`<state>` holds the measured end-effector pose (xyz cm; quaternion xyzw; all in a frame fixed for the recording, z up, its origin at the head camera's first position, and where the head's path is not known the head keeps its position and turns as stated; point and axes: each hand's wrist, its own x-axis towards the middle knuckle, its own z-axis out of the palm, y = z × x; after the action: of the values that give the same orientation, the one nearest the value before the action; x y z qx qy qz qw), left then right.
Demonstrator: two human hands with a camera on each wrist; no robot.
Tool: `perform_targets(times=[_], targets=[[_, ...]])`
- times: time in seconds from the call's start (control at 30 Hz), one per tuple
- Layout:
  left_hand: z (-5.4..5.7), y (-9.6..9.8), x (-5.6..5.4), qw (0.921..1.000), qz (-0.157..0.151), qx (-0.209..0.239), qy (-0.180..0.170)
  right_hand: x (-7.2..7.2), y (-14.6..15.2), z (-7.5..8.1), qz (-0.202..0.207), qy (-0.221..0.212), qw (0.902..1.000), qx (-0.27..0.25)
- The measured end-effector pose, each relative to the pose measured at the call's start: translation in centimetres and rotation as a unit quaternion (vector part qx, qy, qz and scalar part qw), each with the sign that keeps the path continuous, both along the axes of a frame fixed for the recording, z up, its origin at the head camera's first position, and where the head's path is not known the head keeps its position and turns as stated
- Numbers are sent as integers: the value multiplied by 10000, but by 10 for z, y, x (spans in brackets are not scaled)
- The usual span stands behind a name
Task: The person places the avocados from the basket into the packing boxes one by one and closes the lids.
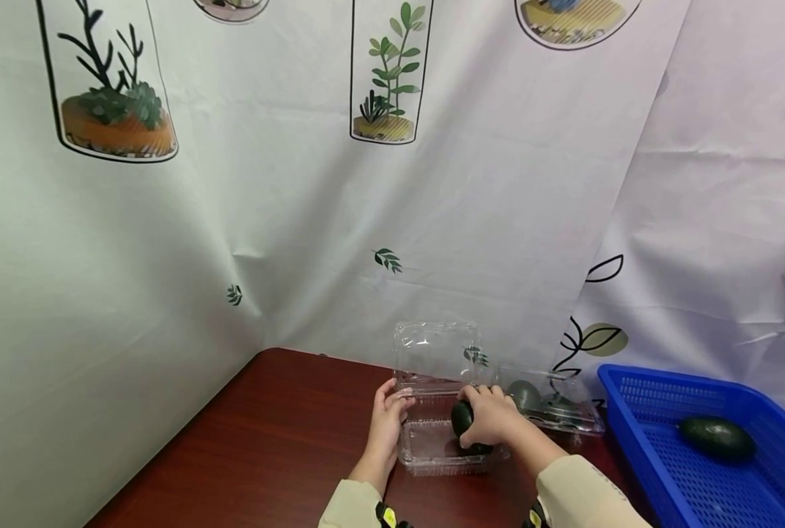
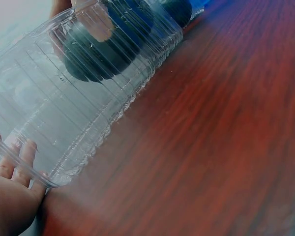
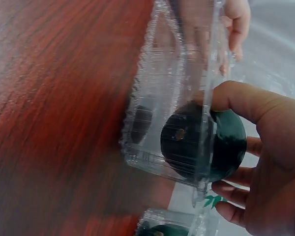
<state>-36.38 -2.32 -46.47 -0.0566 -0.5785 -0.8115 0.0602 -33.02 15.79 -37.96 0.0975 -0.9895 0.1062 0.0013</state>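
A clear plastic clamshell container [image 1: 425, 462] stands on the table, its lid [image 1: 437, 352] raised at the back. My left hand [image 1: 387, 422] holds its left side, fingers at the rim; in the left wrist view the fingers [image 2: 28, 152] show through or beside the plastic. My right hand [image 1: 491, 418] grips a dark green avocado [image 1: 460, 416] inside the container's right part. In the right wrist view thumb and fingers lie round the avocado [image 3: 228, 142], partly seen through the wall.
Right of it, a second clear container [image 1: 583, 425] holds dark green avocados [image 1: 524, 394]. A blue plastic basket [image 1: 636, 440] stands at the far right with one avocado [image 1: 717, 438] in it. A printed white cloth [image 1: 300, 220] hangs behind the reddish-brown table [image 1: 267, 440].
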Motion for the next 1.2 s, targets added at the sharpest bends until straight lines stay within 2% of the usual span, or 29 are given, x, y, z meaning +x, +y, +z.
perform_targets(times=[0.13,0.17,0.27,0.37,0.4,0.5,0.8,1.2], targets=[[-3,-1,0,9994,-16,10,340,0,-2,-3,43,86,9999,135],[-7,-1,-2,9982,-60,97,597,0,-3,-3,47,85,9998,156],[-8,-1,-1,9965,-59,119,821,1,-4,-4,31,69,9997,239],[-7,0,-3,9983,-33,112,576,1,-4,-5,3,78,9993,353],[-3,1,-2,9995,12,37,312,1,-5,-5,-10,84,9992,394],[-1,2,-4,10000,16,12,51,1,-5,-6,-42,122,9986,504],[1,1,-2,10000,-10,-29,16,1,-5,-8,-48,143,9970,764],[0,-1,1,10000,-8,-51,-70,3,-4,-9,96,419,9972,609]])
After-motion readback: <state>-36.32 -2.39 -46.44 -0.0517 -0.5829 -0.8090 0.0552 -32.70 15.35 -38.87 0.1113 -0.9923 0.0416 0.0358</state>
